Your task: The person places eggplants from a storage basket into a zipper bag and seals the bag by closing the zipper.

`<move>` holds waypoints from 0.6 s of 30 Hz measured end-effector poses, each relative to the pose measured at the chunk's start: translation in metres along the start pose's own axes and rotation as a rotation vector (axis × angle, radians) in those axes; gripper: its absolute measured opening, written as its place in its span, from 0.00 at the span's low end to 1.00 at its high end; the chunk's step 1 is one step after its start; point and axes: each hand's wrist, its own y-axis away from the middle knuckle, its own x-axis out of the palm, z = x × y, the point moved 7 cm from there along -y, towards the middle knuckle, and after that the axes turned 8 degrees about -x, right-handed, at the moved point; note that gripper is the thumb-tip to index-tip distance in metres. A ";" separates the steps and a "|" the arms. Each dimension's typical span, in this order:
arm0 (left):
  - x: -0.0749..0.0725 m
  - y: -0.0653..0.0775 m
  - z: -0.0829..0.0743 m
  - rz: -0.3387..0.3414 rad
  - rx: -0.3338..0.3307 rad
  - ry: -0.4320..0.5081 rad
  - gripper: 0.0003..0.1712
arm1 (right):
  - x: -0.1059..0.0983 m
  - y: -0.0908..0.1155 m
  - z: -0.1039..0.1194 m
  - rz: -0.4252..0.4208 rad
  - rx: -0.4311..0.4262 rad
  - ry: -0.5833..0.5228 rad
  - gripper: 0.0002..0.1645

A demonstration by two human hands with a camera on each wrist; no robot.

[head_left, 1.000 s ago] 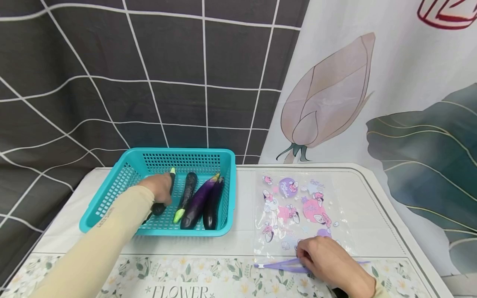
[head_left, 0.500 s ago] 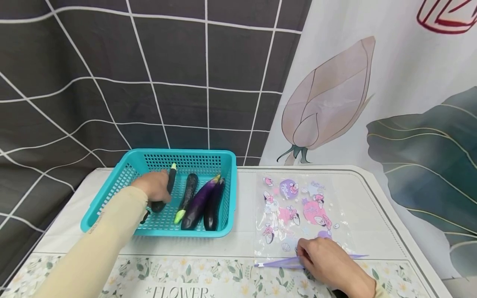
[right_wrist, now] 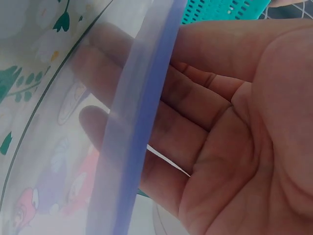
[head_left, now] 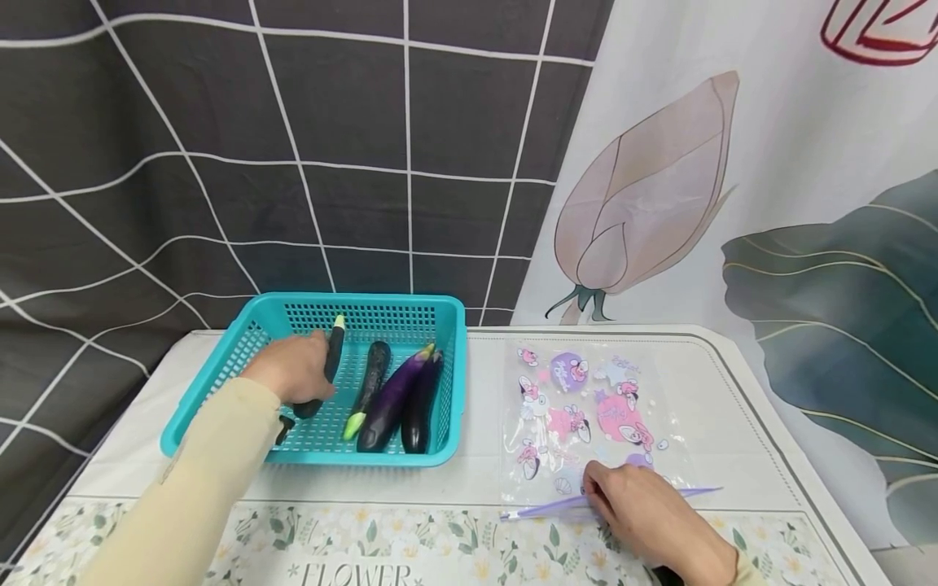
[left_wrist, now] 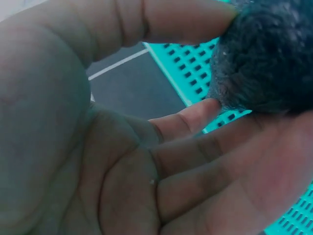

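My left hand (head_left: 291,368) is inside the teal basket (head_left: 462,382), gripping a long dark vegetable (head_left: 335,352) with a pale green tip. Up close in the left wrist view, the vegetable's rounded end (left_wrist: 264,58) looks wrinkled and glossy, held between thumb and fingers. Beside it lie another dark vegetable (head_left: 372,374) with a light green end and two purple eggplants (head_left: 392,401). At the right, my right hand (head_left: 648,513) holds the purple zip edge of a clear printed bag (head_left: 542,423). Through its plastic, in the right wrist view, my fingertips (right_wrist: 93,122) show behind the purple strip (right_wrist: 142,117).
A white table with a floral cloth (head_left: 440,537) lies under everything. Behind it hang a dark gridded curtain (head_left: 352,203) and a pale flower-printed one (head_left: 659,163). The basket stands at the back left against the dark curtain.
My left hand has shifted left, and the dark vegetable in it has tilted with its pale tip higher. The bag's parted zip edge now looks like one narrow line, its right end raised.
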 end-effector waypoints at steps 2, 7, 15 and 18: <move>-0.001 0.003 -0.001 -0.002 0.003 0.008 0.47 | 0.000 0.000 0.000 0.001 -0.003 -0.004 0.11; -0.003 0.009 -0.003 -0.021 -0.003 0.027 0.46 | 0.001 -0.001 -0.002 -0.005 -0.006 -0.003 0.11; -0.008 0.020 -0.007 -0.059 -0.004 0.061 0.43 | 0.001 -0.003 -0.002 -0.015 -0.017 0.022 0.10; -0.009 0.025 -0.009 -0.071 0.004 0.069 0.42 | 0.000 -0.002 -0.002 -0.024 -0.022 0.030 0.10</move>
